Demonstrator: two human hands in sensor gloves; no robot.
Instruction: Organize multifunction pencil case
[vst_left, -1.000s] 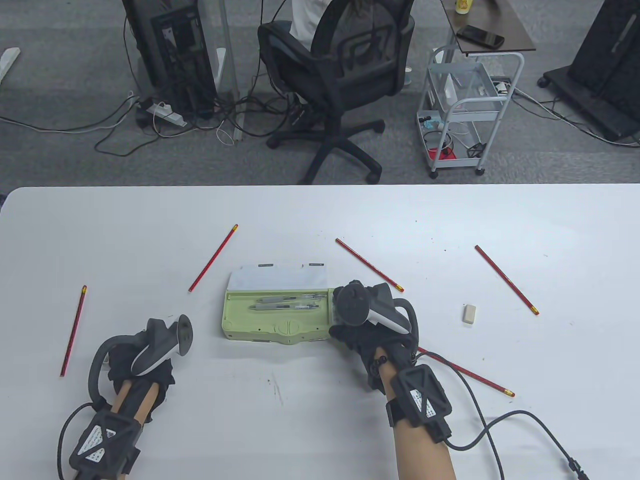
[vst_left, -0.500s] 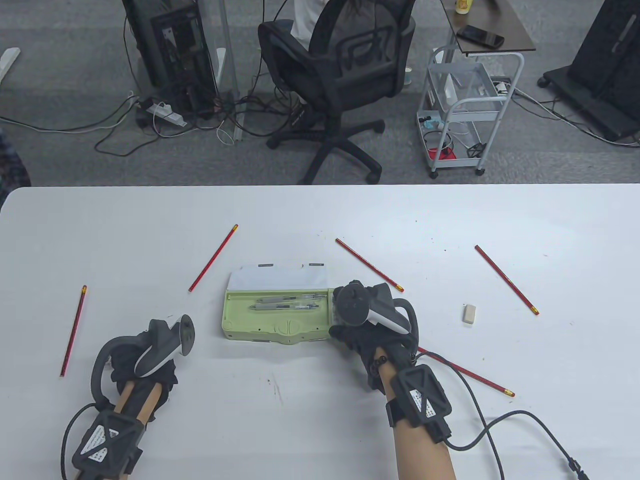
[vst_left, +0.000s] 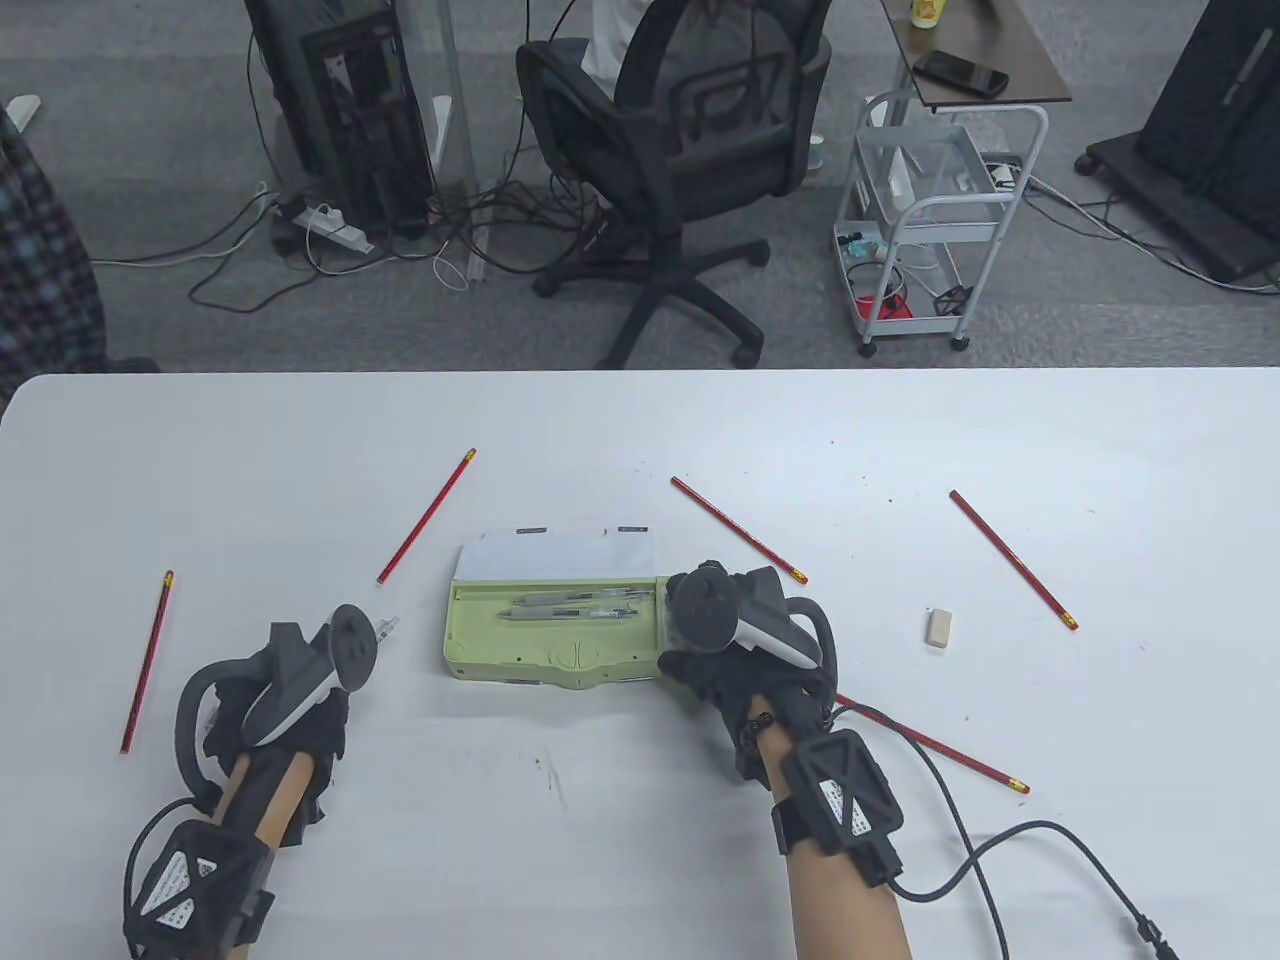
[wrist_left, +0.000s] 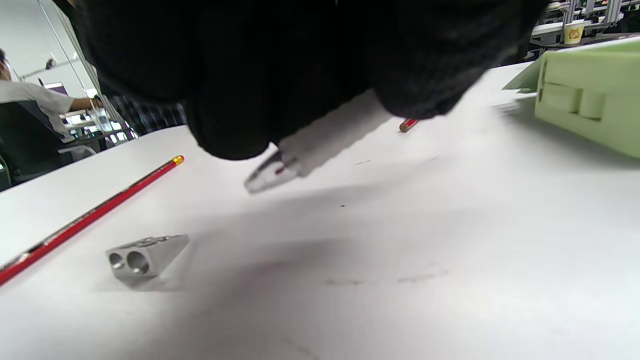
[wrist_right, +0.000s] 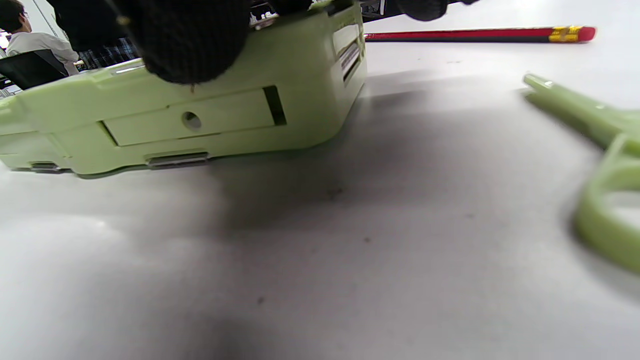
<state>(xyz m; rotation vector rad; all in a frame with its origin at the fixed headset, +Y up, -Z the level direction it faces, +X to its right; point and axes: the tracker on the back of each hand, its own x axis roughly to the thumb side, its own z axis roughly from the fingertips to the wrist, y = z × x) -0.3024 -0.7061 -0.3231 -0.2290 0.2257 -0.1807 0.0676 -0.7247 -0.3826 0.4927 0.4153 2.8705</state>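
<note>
Since half a second ago the left hand (vst_left: 285, 700) has tilted toward the case, and a clear-tipped pen (wrist_left: 272, 172) now juts from its gloved fingers (wrist_left: 225, 125); they are curled round the barrel, tip pointing at about one o'clock toward the case, likely so it can join the pens already inside.

At the middle of the white bench (vst_left: 640, 840) lies the pale green plastic pencil case (vst_left: 555, 625), lid open and folded back at twelve o'clock, two grey pens (vst_left: 575, 605) in its tray. The right hand (vst_left: 735, 650) rests on the case's three o'clock end, one fingertip (wrist_right: 187, 45) pressing the top edge (probably to stop it sliding); whether the other fingers curl round it I cannot tell.

Red pencils (vst_left: 427, 515) lie scattered around the case. A white eraser (vst_left: 939, 627) sits at three o'clock, a small metal two-hole sharpener (wrist_left: 145, 255) lies beside the left hand, and pale green scissor handles (wrist_right: 600, 170) lie near the right wrist.

Beyond the bench: grey carpet, a black office chair (vst_left: 690, 150), a white wheeled trolley (vst_left: 930, 220) and trailing cables.
</note>
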